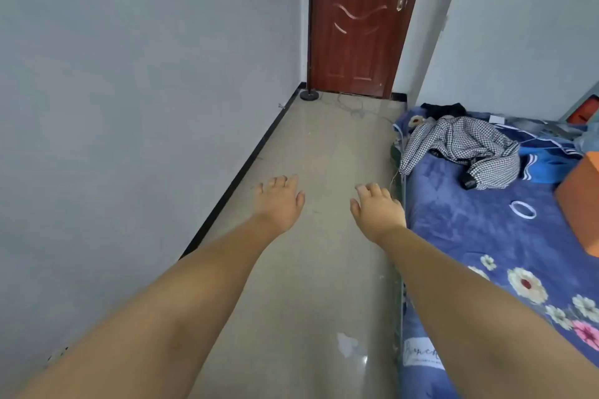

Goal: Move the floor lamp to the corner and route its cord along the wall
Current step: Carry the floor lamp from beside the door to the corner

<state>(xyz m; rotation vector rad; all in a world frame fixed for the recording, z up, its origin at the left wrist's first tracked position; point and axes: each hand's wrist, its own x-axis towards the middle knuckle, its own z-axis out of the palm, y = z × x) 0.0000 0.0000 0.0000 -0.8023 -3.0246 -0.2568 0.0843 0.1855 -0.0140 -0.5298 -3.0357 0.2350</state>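
My left hand (pixel 279 201) and right hand (pixel 377 209) reach forward over the floor (pixel 311 172), fingers loosely spread, holding nothing. The floor lamp (pixel 309 94) stands in the far corner beside the door (pixel 359 19); its cord (pixel 356 108) sprawls across the floor. The label writing on the bed (pixel 486 236) is unreadable.

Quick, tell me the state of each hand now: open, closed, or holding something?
Left hand: open, palm down, holding nothing.
Right hand: open, palm down, holding nothing.
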